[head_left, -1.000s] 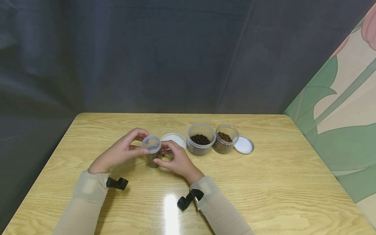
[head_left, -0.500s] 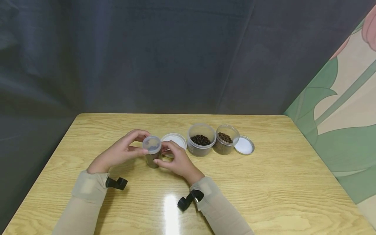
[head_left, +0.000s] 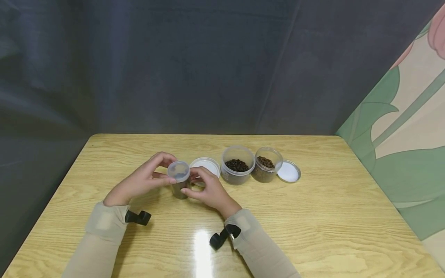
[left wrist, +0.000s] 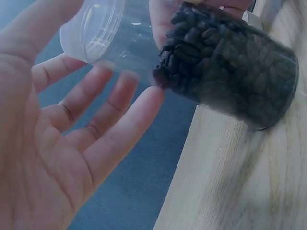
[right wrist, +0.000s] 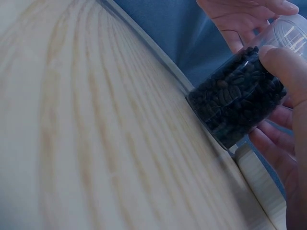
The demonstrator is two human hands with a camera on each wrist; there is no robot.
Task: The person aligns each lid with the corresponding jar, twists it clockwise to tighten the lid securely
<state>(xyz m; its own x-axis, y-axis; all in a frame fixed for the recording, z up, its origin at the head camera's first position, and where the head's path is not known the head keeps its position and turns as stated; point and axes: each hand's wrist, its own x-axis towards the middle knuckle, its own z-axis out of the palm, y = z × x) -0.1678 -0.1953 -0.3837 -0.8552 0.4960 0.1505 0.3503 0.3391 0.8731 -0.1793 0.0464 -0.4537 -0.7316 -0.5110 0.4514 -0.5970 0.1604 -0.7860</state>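
A tall clear jar [head_left: 180, 190] with a translucent lid [head_left: 179, 172] stands on the table. In the left wrist view, dark coffee beans [left wrist: 235, 67] fill its lower part, below a see-through upper section. My left hand [head_left: 147, 178] holds the lid from the left, thumb at the near side and fingers curved round the far side. From the right, my right hand [head_left: 213, 192] grips the jar's body, its thumb across the front. In the right wrist view the jar's base [right wrist: 208, 122] is right at the wooden surface.
Behind my right hand lies a white round lid [head_left: 210, 164]. To its right stand an uncovered tub [head_left: 236, 178] of dark beans and an uncovered jar [head_left: 263, 175] of brown granules. Another lid [head_left: 289, 172] lies beside them. A dark curtain [head_left: 208, 77] hangs behind the table.
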